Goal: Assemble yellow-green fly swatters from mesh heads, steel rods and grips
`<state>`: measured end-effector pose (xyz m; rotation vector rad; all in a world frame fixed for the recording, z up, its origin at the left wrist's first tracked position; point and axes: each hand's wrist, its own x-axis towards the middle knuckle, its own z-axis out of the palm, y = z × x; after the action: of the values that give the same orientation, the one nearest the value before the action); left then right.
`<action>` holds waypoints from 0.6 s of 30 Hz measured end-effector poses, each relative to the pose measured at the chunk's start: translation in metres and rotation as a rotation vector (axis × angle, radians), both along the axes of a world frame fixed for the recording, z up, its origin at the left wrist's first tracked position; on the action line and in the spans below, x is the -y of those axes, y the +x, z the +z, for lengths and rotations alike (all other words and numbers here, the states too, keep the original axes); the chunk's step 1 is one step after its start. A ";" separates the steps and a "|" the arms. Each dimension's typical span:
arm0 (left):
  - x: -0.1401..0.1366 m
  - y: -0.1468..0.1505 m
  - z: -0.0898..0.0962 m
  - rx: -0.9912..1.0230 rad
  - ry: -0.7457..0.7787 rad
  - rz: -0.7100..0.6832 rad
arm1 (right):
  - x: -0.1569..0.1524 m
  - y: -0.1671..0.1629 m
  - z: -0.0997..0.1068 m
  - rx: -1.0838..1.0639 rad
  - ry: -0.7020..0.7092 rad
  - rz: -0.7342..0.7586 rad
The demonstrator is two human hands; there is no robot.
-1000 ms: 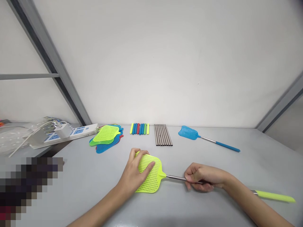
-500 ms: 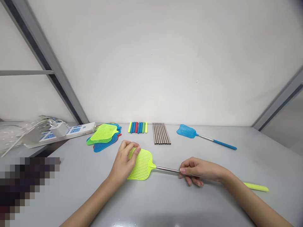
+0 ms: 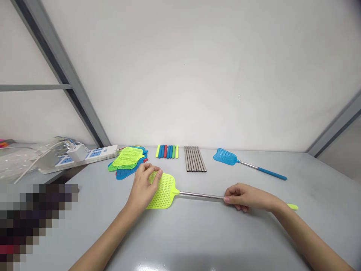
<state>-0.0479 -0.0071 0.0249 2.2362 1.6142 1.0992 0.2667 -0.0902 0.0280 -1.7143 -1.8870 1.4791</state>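
A yellow-green fly swatter (image 3: 166, 190) lies across the front of the grey table, its perforated head to the left and its metal rod running right. My left hand (image 3: 145, 184) grips the left part of that head, thumb on top and fingers at the far edge. Farther along, my right hand (image 3: 244, 197) is closed on the rod, thumb and fingers pinching it. The hand and wrist cover the rod's right part, and only the tip of the yellow-green handle (image 3: 292, 206) shows beyond the wrist.
Stacked perforated swatter heads (image 3: 128, 156) lie at the back left, beside a white power strip (image 3: 104, 152). Several coloured handle grips (image 3: 167, 151) and several metal rods (image 3: 195, 159) form rows by the wall. A blue fly swatter (image 3: 225, 156) rests at the back right.
My right hand has slid rightward along the rod, and more bare metal shows between it and the head. The left hand keeps its hold. The whole view has shifted slightly.
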 end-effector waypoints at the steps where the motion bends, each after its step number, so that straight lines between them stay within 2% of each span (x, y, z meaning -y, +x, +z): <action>1: 0.002 0.001 -0.001 -0.031 0.007 -0.008 | 0.000 -0.001 0.000 0.008 0.005 0.012; 5: 0.012 0.010 -0.003 -0.186 0.055 -0.110 | -0.001 -0.004 0.000 0.036 0.076 0.042; 12: 0.034 0.027 -0.001 -0.351 -0.107 -0.646 | 0.001 -0.008 0.004 -0.002 0.136 0.052; 14: 0.039 0.029 0.001 -0.392 -0.132 -0.708 | 0.001 -0.009 0.004 -0.010 0.136 0.061; 18: 0.039 0.029 0.001 -0.420 -0.139 -0.707 | 0.001 -0.011 0.005 -0.016 0.125 0.077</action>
<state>-0.0191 -0.0463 0.0261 2.7117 0.8071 0.3404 0.2552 -0.0913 0.0328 -1.5873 -2.0118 1.3649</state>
